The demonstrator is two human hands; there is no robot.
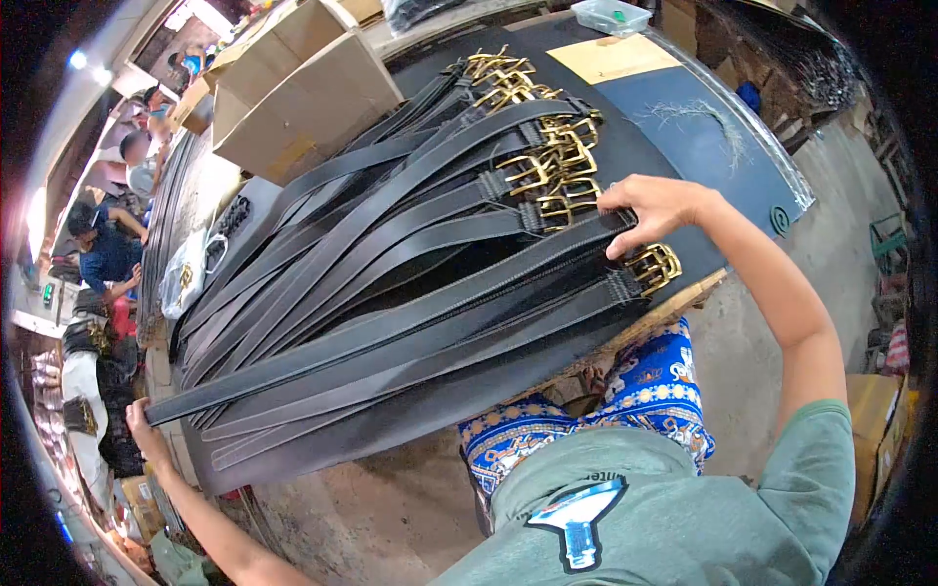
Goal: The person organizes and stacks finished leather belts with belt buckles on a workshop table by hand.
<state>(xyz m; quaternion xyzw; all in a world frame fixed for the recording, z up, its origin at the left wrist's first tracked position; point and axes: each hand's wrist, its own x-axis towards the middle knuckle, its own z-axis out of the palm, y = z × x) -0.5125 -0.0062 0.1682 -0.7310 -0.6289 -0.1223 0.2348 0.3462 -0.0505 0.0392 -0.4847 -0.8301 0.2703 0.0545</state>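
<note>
Many black leather belts (332, 264) lie fanned across the dark table, their gold buckles (562, 146) heaped toward the upper middle. My right hand (650, 210) grips the buckle end of a stack of black belts (430, 311), fingers over the top and thumb at the near side. At the far left, my left hand (147, 430) is closed around the tip end of the same stack. Nearer to me, other belts with a gold buckle (657, 269) lie beside the stack, just below my right hand.
An open cardboard box (293, 107) stands on the table's far side. A yellow sheet (611, 59), a clear plastic tub (611, 16) and loose threads (713, 122) lie at the upper right. People (98, 244) sit at the left. A carton (874, 420) stands at the right.
</note>
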